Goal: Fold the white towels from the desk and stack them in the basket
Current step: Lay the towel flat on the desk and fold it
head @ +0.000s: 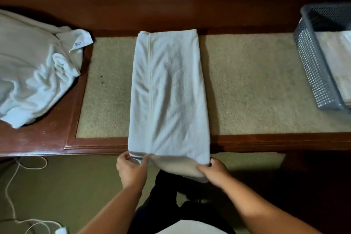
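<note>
White terry cloth, a towel (169,91) folded into a long narrow strip, lies in the middle of the frame across the counter (237,5), running from the far wooden rim toward the person, with a seam down its left side. It rests on the beige panel (252,85) set into the dark red-brown wood, and its near end hangs over the counter's front edge. Both forearms reach up from the bottom of the frame, angled inward, with the hands well apart, one at each near corner. The left hand (131,169) pinches the lower left corner between thumb and fingers, its back turned up. The right hand (215,172) grips the lower right corner, fingers curled round the edge and thumb pointing inward under the hanging cloth. A loose pile of towels (32,66) sits at the left of the frame on the wood. At the upper right stands a grey perforated basket (311,59) holding folded towels (340,66). A pale cord (11,186) trails over the floor (66,186) at the lower left.
</note>
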Tool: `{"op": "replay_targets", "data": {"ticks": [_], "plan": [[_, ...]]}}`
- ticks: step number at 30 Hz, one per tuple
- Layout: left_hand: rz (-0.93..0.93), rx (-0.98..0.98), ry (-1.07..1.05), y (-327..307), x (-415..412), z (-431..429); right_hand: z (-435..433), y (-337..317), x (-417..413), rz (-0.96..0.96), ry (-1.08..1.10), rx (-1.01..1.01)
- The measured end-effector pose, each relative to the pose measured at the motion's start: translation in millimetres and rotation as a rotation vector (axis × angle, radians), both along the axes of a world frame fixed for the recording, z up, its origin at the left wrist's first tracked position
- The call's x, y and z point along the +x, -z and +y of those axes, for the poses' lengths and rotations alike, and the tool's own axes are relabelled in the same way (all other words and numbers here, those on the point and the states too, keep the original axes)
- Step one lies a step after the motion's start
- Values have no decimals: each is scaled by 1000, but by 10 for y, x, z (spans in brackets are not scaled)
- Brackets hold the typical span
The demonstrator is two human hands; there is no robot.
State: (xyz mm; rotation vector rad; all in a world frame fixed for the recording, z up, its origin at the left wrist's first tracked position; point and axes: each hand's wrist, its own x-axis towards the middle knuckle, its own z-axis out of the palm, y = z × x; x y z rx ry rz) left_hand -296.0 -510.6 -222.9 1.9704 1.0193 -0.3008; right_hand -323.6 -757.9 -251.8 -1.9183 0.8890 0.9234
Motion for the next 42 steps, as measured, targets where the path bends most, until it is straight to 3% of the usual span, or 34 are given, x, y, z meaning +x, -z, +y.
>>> {"op": "replay_targets", "data": {"ticks": [4,11,14,19,24,28,31,33,36,39,42], "plan": [[111,-346,-176,63,73,69,-138,-52,-119,-2,-53,88],[409,-364,272,113,-209,122,-177,-185,-394,-99,-64,77],[373,-413,155,93,-446,138,-207,-249,-502,-161,41,111],[151,-571,-70,-33,-848,190,-213,-328,-655,-330,243,132],[20,-349,-22,-93,-1158,231,-118,-455,-877,-488,225,109],[-9,-290,-87,-125,-1287,164,-35,-569,-1028,-641,101,105],[42,-36,65,-157,-1286,53,-5,-617,-1103,-685,20,108],[-10,8,168,-185,-1232,-110,9,-645,-1129,-715,-17,88],[-8,-296,166,-131,-1087,-412,39,-675,-1123,-732,-26,58],[153,-582,-104,92,-950,-540,76,-725,-1112,-720,-70,55],[212,-767,-226,343,-967,-543,32,-787,-1094,-688,-168,21]]}}
